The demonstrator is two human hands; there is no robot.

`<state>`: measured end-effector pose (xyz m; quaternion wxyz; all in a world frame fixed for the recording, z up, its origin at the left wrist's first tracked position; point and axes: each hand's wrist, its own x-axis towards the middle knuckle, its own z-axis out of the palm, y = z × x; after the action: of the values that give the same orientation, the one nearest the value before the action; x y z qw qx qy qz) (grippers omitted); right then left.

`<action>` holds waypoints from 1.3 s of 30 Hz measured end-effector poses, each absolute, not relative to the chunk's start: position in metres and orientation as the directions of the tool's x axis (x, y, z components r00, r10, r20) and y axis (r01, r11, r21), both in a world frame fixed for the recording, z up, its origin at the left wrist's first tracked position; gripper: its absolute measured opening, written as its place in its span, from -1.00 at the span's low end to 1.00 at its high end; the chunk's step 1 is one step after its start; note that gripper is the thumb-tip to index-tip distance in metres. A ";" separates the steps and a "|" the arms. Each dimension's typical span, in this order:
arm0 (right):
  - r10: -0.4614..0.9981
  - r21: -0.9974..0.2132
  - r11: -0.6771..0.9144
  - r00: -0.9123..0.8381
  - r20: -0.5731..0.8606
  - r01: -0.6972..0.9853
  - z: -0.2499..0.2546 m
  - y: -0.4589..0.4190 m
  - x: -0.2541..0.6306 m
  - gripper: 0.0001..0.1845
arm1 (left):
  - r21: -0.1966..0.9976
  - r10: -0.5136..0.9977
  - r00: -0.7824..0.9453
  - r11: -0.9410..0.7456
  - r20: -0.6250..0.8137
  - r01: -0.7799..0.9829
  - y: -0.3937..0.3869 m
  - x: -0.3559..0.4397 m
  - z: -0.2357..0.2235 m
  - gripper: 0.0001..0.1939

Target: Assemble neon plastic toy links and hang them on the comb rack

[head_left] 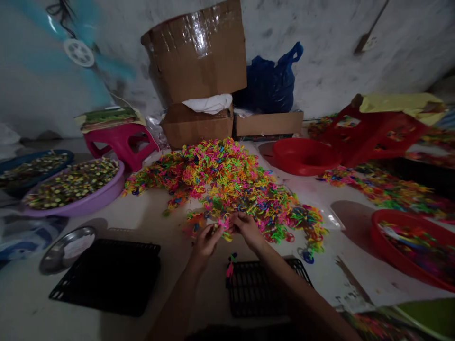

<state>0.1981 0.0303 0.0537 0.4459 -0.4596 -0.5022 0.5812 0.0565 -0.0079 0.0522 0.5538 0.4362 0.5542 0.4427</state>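
Both hands meet at the front edge of a large heap of small bright plastic pieces. Between thumb and fingers, my left hand pinches a small pink plastic piece. My right hand is closed just beside it, fingertips pressed together; whatever they hold is too small to make out. Below my right forearm lies a black slotted tray, partly covered by the arm. A pink and dark piece sits at the tray's left edge.
A black tray and a metal dish lie at left, near a purple basin of small sticks. Red basins and a red stool stand right. Cardboard boxes and a blue bag are behind the heap.
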 end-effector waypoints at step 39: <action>0.974 -0.954 0.228 -0.057 0.221 0.193 0.077 -0.010 0.184 -0.75 | 0.993 0.995 0.004 0.096 -0.096 0.069 -0.036 0.056 0.075 -0.70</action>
<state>0.1842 -0.0099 0.0768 0.4925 -0.4785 -0.6094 0.3965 0.0565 -0.0363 0.0745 0.5080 0.4940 0.5384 0.4561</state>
